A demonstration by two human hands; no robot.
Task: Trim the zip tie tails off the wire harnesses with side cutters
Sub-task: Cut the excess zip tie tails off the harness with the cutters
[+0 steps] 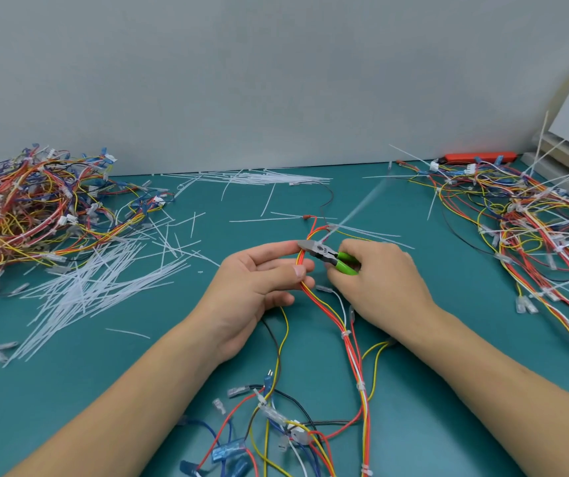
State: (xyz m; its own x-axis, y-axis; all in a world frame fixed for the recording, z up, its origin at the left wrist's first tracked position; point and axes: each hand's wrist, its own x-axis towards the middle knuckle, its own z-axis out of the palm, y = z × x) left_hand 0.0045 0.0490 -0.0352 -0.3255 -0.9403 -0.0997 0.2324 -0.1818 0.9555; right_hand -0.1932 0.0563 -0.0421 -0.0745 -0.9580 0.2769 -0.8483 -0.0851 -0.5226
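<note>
On the teal surface (pixel 448 304) cut tails (pixel 97 284) lie at your left. Your left hand (pixel 259 287) pinches the harness wires (pixel 305 270) between thumb and fingers. Your right hand (pixel 382 284) is closed around the green-handled cutters (pixel 331 254), whose tips meet a white tie tail (pixel 355 211).

A harness of red, orange and yellow wires (pixel 351 342) runs from the near edge up the middle of the worktop. At its far loop, green-handled side cutters (pixel 331 255) point left, jaws at a blurred white zip tie tail (pixel 362 208) slanting far-right.
</note>
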